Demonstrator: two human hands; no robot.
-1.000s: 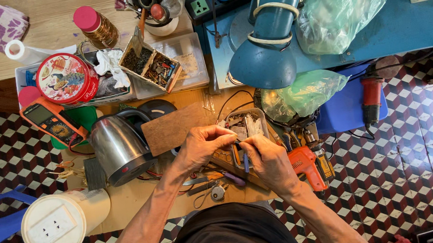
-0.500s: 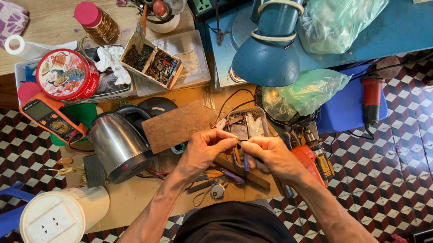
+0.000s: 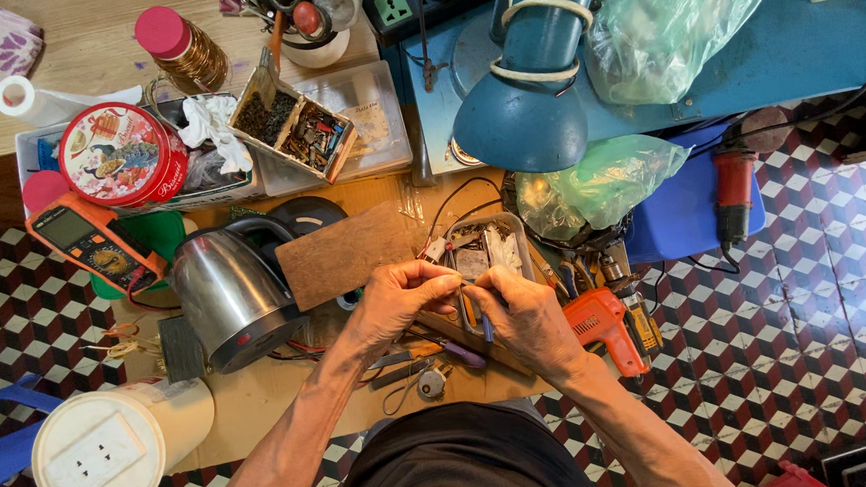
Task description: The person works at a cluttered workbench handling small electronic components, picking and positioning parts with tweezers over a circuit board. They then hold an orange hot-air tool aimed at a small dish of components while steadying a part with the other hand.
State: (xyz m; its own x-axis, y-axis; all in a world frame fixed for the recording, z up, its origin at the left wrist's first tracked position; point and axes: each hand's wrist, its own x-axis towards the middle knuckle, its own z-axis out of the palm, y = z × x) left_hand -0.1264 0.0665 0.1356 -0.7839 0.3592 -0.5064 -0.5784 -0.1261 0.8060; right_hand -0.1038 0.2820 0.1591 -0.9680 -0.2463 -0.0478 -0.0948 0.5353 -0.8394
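Pliers point(image 3: 485, 323) sit pinched between your left hand point(image 3: 396, 301) and right hand point(image 3: 528, 318), now drawn closer together at frame centre, over the metal tray point(image 3: 488, 245).

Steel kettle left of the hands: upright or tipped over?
Tipped over. The steel kettle lies on its side on the cardboard, its black base ring facing the camera's lower right and its handle arching over the top left.

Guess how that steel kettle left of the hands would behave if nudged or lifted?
The kettle looks like thin polished steel, so probably stiff and light for its size if empty; contents can't be seen. Its shiny wall may be slippery, though the black handle offers a surer hold. It lies tilted among clutter on the board, so a nudge would likely rock or roll it.
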